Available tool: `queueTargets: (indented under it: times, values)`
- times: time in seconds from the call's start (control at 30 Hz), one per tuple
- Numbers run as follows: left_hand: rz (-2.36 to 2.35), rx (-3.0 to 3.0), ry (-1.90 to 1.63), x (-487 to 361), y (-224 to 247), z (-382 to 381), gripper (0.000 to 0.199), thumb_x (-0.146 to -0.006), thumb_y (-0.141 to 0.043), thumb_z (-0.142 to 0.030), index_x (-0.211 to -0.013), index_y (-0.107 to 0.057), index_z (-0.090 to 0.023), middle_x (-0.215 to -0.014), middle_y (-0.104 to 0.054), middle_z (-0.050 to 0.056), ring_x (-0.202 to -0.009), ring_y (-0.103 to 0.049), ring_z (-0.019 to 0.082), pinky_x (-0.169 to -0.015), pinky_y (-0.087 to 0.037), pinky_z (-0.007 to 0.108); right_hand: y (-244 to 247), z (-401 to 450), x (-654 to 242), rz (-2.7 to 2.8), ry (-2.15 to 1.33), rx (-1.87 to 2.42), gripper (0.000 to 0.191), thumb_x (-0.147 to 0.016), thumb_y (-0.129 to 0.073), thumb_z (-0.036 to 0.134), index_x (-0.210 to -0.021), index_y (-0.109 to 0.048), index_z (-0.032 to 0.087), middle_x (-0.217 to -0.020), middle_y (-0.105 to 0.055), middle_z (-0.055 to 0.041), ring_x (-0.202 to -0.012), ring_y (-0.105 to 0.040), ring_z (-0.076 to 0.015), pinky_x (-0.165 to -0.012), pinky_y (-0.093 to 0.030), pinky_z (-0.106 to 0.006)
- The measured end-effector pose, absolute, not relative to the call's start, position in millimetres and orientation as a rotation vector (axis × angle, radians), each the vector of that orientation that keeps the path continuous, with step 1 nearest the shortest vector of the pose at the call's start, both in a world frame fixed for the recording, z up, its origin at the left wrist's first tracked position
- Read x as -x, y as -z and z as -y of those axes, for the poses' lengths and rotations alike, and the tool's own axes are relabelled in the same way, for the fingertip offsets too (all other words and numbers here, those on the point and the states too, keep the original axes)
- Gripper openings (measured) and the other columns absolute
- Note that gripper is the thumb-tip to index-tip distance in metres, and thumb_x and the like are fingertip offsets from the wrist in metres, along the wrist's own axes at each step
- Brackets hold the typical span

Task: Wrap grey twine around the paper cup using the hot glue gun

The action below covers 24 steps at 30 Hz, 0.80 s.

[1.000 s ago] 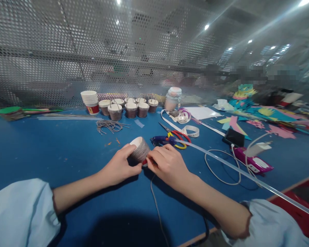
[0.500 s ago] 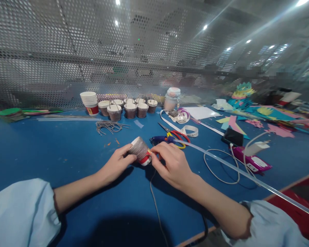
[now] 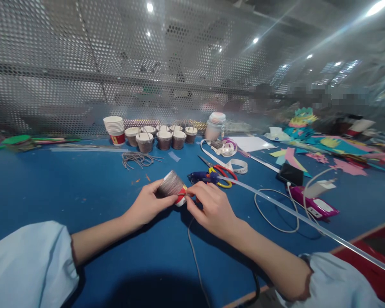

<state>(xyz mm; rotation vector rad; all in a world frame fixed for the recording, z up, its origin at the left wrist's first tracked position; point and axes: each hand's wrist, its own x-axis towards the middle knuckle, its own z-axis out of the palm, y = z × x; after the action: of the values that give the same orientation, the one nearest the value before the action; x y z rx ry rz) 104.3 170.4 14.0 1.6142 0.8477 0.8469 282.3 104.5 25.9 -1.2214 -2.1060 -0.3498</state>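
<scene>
A paper cup (image 3: pixel 172 185), wound with grey cord over most of its side, lies tilted above the blue table, its red band showing near the base. My left hand (image 3: pixel 150 200) holds it from the left, thumb on the red band. At the cup's right side, my right hand (image 3: pixel 210 205) pinches the cord close to the band. The cord's loose length (image 3: pixel 194 252) trails down toward the table's front edge. Just beyond my right hand lie a blue glue gun (image 3: pixel 203 177) with a long clear stick and scissors (image 3: pixel 226 175) with red and yellow handles.
Several cord-wrapped cups (image 3: pixel 164 140), a stack of paper cups (image 3: pixel 114 130) and a lidded jar (image 3: pixel 215 126) line the mesh screen. A cord bundle (image 3: pixel 139 159) lies before them. Rightward are a measuring tape (image 3: pixel 237 166), a phone (image 3: pixel 290 174), a purple device (image 3: pixel 314 203) and coloured paper (image 3: pixel 349 167).
The cup has turned and tilted slightly in my left hand, whose thumb now reaches farther onto the red band. My right hand stays at the cord. The view has shifted slightly.
</scene>
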Motion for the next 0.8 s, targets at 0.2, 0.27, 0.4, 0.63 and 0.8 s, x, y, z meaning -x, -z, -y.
queueTargets:
  times: [0.2,0.27,0.4,0.63,0.8]
  values:
    - [-0.873,-1.765,-0.883,-102,-13,-169,0.030,-0.072,-0.066,-0.032,-0.096,-0.070,-0.013,-0.091,-0.071,0.006,-0.085,-0.063,0.021,-0.080,-0.048,0.032,-26,-104,-282,2.121,0.385,1.200,0.015,-0.091,-0.048,0.017,-0.089,-0.062,0.013,-0.076,-0.065,-0.0061,-0.067,-0.056,-0.0155,-0.063,-0.038,-0.030]
    - [-0.855,-1.761,-0.905,-103,-13,-170,0.032,-0.072,-0.066,-0.031,-0.098,-0.069,-0.013,-0.094,-0.071,0.006,-0.088,-0.064,0.021,-0.083,-0.049,0.033,-27,-103,-281,2.163,0.388,1.136,0.015,-0.091,-0.049,0.018,-0.088,-0.062,0.013,-0.074,-0.065,-0.0056,-0.064,-0.055,-0.0147,-0.062,-0.038,-0.029]
    - [-0.844,-1.719,-0.935,-105,-12,-171,0.034,-0.068,-0.068,-0.027,-0.099,-0.066,-0.013,-0.094,-0.072,0.006,-0.087,-0.065,0.021,-0.083,-0.051,0.034,-25,-105,-282,2.146,0.454,1.081,0.014,-0.091,-0.050,0.018,-0.089,-0.062,0.013,-0.075,-0.066,-0.0059,-0.064,-0.055,-0.0147,-0.060,-0.037,-0.029]
    - [-0.839,-1.693,-0.931,-106,-3,-174,0.032,-0.071,-0.069,-0.029,-0.098,-0.065,-0.012,-0.093,-0.071,0.007,-0.086,-0.065,0.020,-0.083,-0.051,0.033,-15,-113,-283,2.146,0.513,1.174,0.019,-0.092,-0.048,0.015,-0.079,-0.062,0.014,-0.070,-0.064,-0.0051,-0.062,-0.054,-0.0147,-0.059,-0.035,-0.028]
    - [-0.882,-1.735,-0.942,-105,1,-176,0.030,-0.070,-0.067,-0.028,-0.095,-0.064,-0.011,-0.092,-0.070,0.008,-0.085,-0.063,0.021,-0.083,-0.050,0.036,-16,-108,-278,2.216,0.418,1.082,0.019,-0.091,-0.048,0.015,-0.076,-0.060,0.014,-0.067,-0.063,-0.0036,-0.060,-0.053,-0.0132,-0.060,-0.034,-0.028]
